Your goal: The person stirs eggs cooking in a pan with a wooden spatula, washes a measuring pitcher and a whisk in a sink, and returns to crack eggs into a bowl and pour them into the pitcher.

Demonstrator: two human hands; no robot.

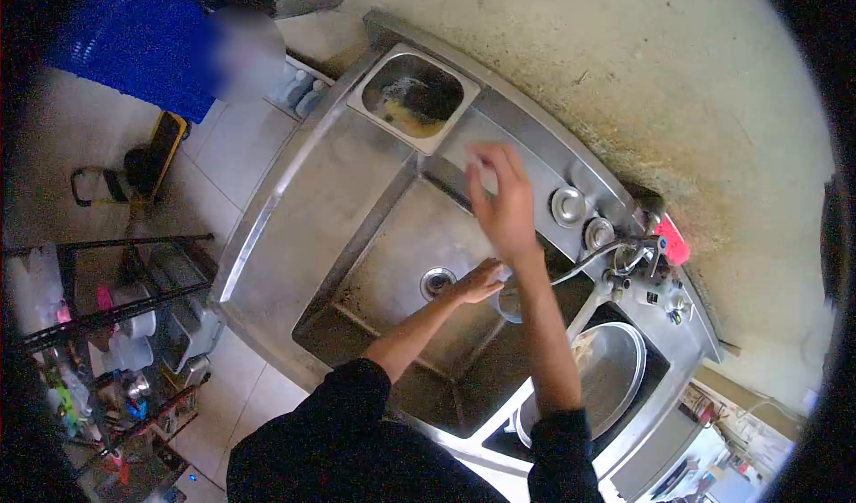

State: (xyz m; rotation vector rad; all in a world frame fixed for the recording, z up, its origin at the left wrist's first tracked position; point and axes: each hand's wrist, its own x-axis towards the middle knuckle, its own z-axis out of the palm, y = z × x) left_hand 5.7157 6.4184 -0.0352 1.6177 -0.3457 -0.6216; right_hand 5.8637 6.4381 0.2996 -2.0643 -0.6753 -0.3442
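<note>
My left hand [479, 283] is low over the large sink basin [383, 253], right of the drain [437, 284]. Its fingers are closed on a clear, see-through container [510, 307], partly hidden behind my right forearm. Higher up, my right hand [504, 202] is raised over the basin's far edge. Its fingers are curved and apart, slightly blurred, with nothing I can make out in them. The faucet [615, 246] reaches in from the right, close to my right wrist.
A metal pan [419, 133] with murky liquid sits at the far counter end. Small metal bowls [568, 207] line the back ledge. A large round pot [615, 369] fills the right basin. Left stands a loaded rack [116, 320]; a blurred person [245, 57] is beyond.
</note>
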